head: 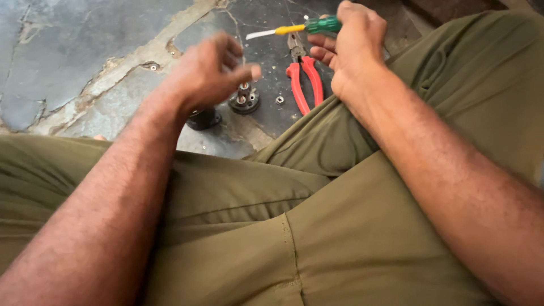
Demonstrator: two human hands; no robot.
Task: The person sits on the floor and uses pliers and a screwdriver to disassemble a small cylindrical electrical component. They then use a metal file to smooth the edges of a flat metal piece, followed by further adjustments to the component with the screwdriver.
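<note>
Grey, cracked stone floor (68, 51) fills the upper left of the head view, with pale seams of mortar running across it. Olive-green trousers (317, 238) cover the whole lower half, the person sitting with knees spread.

At about ten o'clock from the picture's centre, the left hand (207, 73) hovers over the floor, blurred, its fingers loosely curled and partly open; it holds nothing that can be made out. Just below it, half hidden by the wrist, sits a dark round part (203, 119) on the floor. Just beside that, toward eleven o'clock, lies a second round black fitting (244, 101) with small metal terminals on its top face. A small metal nut (279, 100) rests near it on the right, apart from both.

At twelve o'clock a pair of red-handled pliers (303, 79) lies flat on the floor, its jaws pointing away from the person and its handles spread a little.

At one o'clock the right hand (351, 48) is closed around the green handle of a screwdriver (300, 27), which has a yellow collar and a pale shaft pointing left, held above the pliers and clear of the floor.
</note>
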